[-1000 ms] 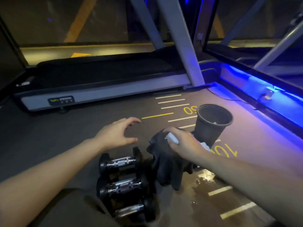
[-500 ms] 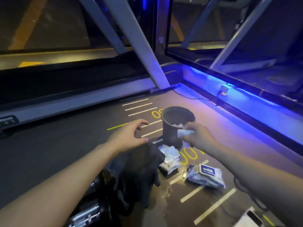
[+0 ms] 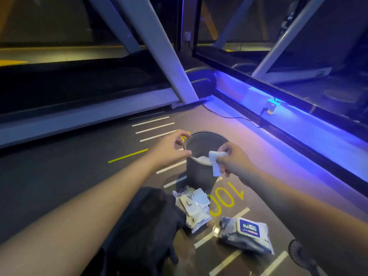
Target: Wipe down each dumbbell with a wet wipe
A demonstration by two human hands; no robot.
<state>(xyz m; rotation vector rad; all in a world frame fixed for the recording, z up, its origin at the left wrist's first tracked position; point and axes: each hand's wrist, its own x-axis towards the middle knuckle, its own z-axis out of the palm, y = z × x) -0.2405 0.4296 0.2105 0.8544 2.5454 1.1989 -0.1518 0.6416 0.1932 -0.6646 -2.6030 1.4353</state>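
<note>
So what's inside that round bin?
White crumpled wipes lie inside the bin. Its near wall hides the bottom, so what lies deeper cannot be seen.

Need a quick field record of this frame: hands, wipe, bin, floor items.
left hand: open, fingers at the bin rim
right hand: pinch grip on a white wet wipe, at the bin's near rim
bin: dark, round, upright on floor, white wipes inside
wipe packs: opened pack by the bin's base; blue-labelled pack to its right
black cloth: on floor, left of packs
dumbbells: none in view
</note>
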